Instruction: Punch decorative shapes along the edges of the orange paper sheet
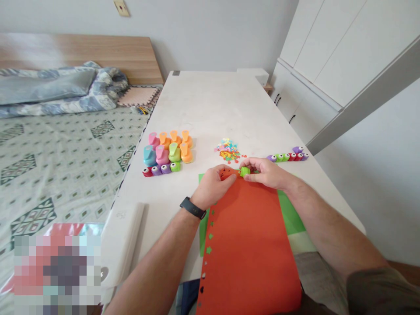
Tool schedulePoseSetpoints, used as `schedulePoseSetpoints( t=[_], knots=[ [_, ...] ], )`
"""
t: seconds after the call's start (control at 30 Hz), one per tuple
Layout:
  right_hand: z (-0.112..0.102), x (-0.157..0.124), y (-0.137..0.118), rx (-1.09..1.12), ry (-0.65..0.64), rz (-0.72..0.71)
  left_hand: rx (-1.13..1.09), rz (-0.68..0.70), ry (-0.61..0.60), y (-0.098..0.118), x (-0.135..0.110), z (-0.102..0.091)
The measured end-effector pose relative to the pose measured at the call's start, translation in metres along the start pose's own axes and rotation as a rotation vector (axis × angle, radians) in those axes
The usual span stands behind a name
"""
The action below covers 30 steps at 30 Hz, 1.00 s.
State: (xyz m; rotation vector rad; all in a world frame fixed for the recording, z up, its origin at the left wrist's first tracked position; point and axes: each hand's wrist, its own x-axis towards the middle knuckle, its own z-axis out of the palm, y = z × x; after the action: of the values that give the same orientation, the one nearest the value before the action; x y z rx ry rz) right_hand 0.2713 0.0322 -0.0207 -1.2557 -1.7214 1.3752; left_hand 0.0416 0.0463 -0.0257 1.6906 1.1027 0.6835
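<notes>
An orange-red sheet of paper (pixel 247 245) hangs toward me over the table's near edge, with small punched shapes along its left side and far edge. My left hand (pixel 215 186) pinches its far left part between thumb and fingers. In my right hand (pixel 267 173) is a small green paper punch (pixel 244 172), gripped at the sheet's far edge. Whether paper sits inside its slot is too small to tell. Beneath lies a green sheet (pixel 291 214). Just beyond my hands is a pile of tiny coloured paper cutouts (pixel 229 151).
Larger lever punches (pixel 162 154) stand in rows at the left, with small punches (pixel 166 168) before them. Another row of small punches (pixel 286 157) lies at the right. A whitish roll or folded sheet (pixel 126 245) rests on the table's left edge, beside a bed (pixel 65 162).
</notes>
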Motion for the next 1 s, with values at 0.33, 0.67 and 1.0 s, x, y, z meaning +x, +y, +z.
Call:
schedulePoseSetpoints(
  t=[0.33,0.67,1.0],
  knots=[
    [0.0001,0.0007,0.0046,-0.064,-0.011,-0.026,-0.025,-0.016,-0.027,0.0006,-0.0006,-0.0005],
    [0.0019,-0.0003,0.0,-0.041,-0.003,0.004,-0.019,-0.005,-0.024,-0.0021,-0.0005,0.0001],
    [0.0039,0.0005,-0.002,-0.016,0.02,0.016,-0.032,-0.018,-0.024,0.0037,-0.0011,0.0001]
  ],
)
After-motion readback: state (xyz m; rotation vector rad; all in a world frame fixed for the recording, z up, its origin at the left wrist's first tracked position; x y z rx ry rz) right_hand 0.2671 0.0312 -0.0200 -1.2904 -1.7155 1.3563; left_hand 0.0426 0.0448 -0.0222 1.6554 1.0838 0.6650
